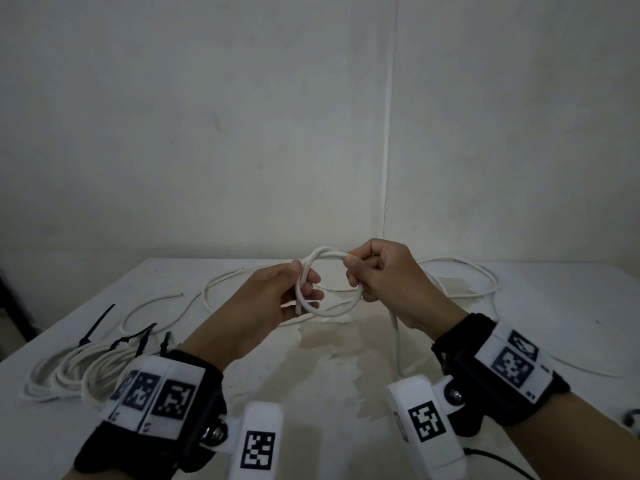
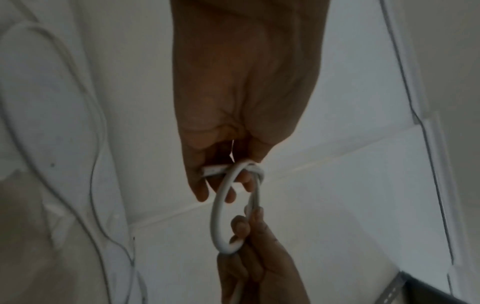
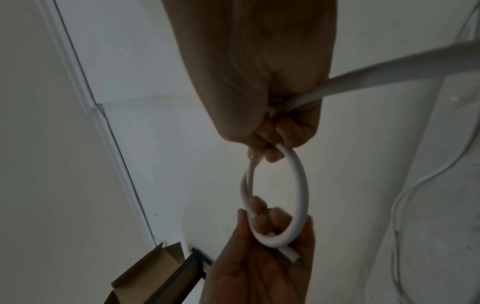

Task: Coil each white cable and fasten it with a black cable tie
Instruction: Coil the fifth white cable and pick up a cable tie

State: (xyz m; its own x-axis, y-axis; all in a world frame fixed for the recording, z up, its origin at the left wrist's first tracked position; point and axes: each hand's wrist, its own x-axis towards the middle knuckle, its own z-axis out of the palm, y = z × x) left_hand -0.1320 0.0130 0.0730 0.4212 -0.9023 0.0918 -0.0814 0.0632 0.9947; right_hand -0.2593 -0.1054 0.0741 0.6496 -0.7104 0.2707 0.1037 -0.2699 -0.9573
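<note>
Above the white table (image 1: 346,362) I hold a small loop of white cable (image 1: 332,308) between both hands. My left hand (image 1: 298,289) pinches the loop's left side with thumb and fingers; the cable's cut end pokes out below them. My right hand (image 1: 360,271) grips the loop's right side, and the rest of the cable (image 1: 396,337) trails from it down to the table. The left wrist view shows the loop (image 2: 218,211) running from my left hand (image 2: 228,176) to the right one. In the right wrist view the loop (image 3: 298,185) hangs from my right hand (image 3: 267,148).
Two coiled white cables (image 1: 72,372) with black ties lie at the left front. Loose black cable ties (image 1: 98,323) lie behind them. More loose white cable (image 1: 460,278) sprawls across the back of the table. A wall stands close behind the table.
</note>
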